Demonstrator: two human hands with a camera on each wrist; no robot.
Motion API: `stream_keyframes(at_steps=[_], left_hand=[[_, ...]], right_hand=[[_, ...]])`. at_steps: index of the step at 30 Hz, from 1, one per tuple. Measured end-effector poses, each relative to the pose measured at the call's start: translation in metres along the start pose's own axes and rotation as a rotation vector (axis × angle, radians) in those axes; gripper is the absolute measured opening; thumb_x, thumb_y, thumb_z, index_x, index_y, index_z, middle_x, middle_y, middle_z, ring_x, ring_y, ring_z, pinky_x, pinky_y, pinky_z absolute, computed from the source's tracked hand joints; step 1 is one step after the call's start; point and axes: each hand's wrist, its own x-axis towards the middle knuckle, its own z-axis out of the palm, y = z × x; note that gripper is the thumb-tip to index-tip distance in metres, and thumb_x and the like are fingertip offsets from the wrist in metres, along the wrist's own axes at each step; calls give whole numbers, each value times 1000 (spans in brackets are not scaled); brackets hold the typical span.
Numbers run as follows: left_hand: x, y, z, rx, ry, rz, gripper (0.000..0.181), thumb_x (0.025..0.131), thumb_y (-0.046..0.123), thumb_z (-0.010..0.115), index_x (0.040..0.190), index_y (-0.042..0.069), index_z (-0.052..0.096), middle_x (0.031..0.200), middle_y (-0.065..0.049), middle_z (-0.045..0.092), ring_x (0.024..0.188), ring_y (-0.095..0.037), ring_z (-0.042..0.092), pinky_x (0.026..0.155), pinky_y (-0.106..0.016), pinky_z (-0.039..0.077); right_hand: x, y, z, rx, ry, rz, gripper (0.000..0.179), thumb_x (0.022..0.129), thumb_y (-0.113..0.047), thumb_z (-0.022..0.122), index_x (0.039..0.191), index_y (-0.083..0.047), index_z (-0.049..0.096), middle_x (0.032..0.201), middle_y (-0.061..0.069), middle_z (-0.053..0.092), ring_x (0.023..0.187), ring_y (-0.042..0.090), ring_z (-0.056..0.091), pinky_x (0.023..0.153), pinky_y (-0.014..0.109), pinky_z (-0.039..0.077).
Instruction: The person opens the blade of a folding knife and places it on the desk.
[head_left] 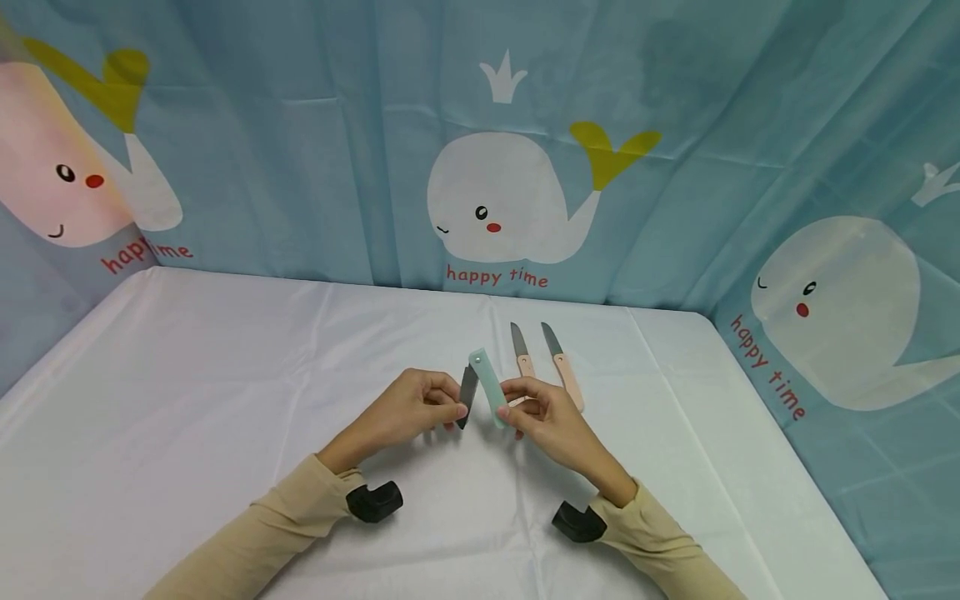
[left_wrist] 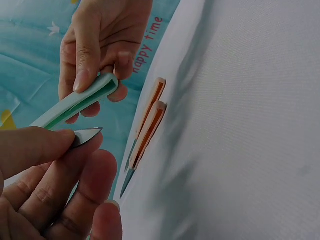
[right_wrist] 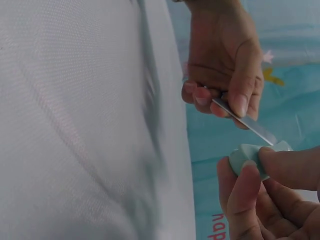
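A folding knife with a mint-green handle [head_left: 489,385] and a dark grey blade [head_left: 467,393] is held above the table, half unfolded in an upside-down V with its pivot at the top. My left hand [head_left: 420,408] pinches the blade near its tip between thumb and fingers. The handle's free end is pinched by my right hand [head_left: 549,421]. In the left wrist view the blade tip [left_wrist: 90,135] pokes out past the left thumb, and the slot in the green handle [left_wrist: 80,102] shows. The right wrist view shows the blade [right_wrist: 252,127] running between both hands.
Two unfolded knives with pink handles, a left one [head_left: 525,364] and a right one [head_left: 567,379], lie side by side behind my right hand on the white-covered table [head_left: 187,400]. A blue curtain [head_left: 315,150] printed with whales hangs around the table's far edges.
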Motion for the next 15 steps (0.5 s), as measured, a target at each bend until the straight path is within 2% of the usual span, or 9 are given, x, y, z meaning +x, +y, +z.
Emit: stream_keyframes(at_steps=[9,15], left_hand=[[-1,0,-8,16,-25,-5,12,92,16,69,94,4,69,80,-7,74,73,-25,67,64,-29,49],[-1,0,-13,12,-30,-1,15,92,17,68,98,3,69,80,-6,74,74,-24,67,66,-32,52]], right_hand=[[1,1,-1,-34,-6,23,33,94,-12,66,124,1,62,107,19,70,87,34,69,68,29,55],[1,1,-3,-56,-8,26,33,95,-14,66,125,0,62,107,17,70,87,24,69,71,30,56]])
